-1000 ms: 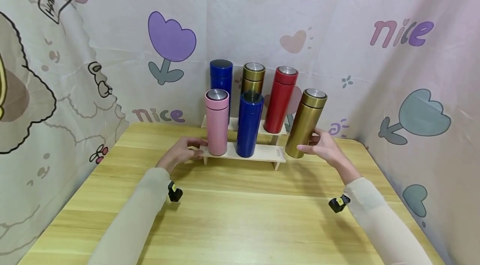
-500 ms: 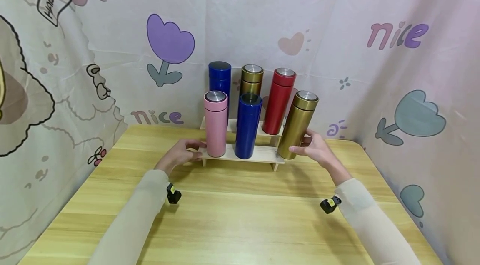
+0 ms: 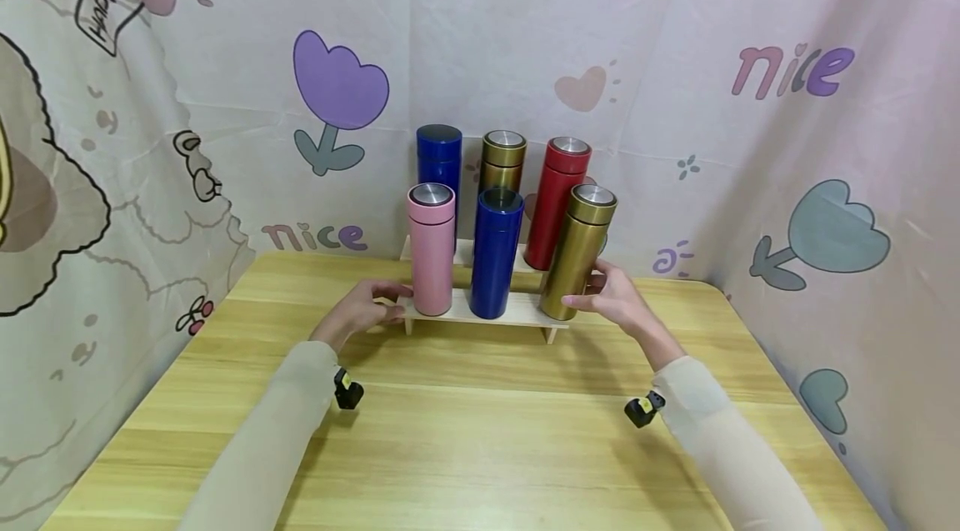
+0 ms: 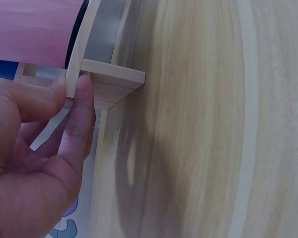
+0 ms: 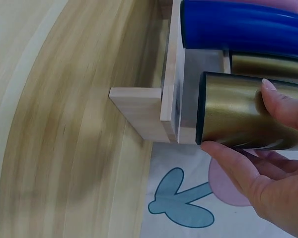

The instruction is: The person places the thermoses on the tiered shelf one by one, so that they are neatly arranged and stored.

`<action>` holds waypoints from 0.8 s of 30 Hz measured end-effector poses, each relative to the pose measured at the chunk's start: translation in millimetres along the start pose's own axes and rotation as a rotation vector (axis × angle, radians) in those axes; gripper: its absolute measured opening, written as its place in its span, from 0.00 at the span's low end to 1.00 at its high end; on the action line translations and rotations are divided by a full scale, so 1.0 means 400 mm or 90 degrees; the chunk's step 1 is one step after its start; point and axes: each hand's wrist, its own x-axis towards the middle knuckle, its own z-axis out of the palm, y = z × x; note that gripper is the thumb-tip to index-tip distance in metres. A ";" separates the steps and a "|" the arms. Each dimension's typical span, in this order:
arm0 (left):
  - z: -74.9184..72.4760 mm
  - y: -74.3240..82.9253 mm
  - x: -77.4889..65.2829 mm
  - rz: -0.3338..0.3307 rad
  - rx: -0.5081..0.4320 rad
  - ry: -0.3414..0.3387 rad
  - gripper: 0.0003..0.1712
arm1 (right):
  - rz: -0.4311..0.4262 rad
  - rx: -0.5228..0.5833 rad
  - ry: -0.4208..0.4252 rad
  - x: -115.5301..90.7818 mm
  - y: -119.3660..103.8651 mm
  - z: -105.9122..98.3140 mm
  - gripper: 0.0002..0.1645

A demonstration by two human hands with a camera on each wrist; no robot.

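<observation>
My right hand (image 3: 618, 298) grips a gold thermos (image 3: 577, 256) low on its body, over the right end of the front step. In the right wrist view a small gap shows between the base of this gold thermos (image 5: 238, 109) and the board. My left hand (image 3: 360, 306) pinches the left end of the two-step wooden rack (image 3: 525, 310); in the left wrist view thumb and fingers lie on either side of its board (image 4: 80, 57). On the front step stand a pink thermos (image 3: 432, 256) and a blue thermos (image 3: 495, 260).
Along the back step are another blue thermos (image 3: 439, 152), a second gold thermos (image 3: 502, 160) and a red thermos (image 3: 553, 206). The rack stands on a wooden table (image 3: 465, 431). Behind it hangs a patterned cloth (image 3: 480, 31).
My right hand has moved left with the gold thermos, from beside the rack to over the front step's right end. The left hand has kept its hold on the rack.
</observation>
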 end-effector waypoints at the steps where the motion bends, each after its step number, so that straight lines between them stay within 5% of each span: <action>1: 0.000 0.000 0.000 0.001 -0.001 -0.001 0.25 | -0.001 -0.002 0.000 0.002 0.000 0.002 0.48; 24: -0.001 -0.006 0.005 0.014 0.014 0.004 0.24 | -0.006 -0.032 0.000 0.025 0.001 0.057 0.49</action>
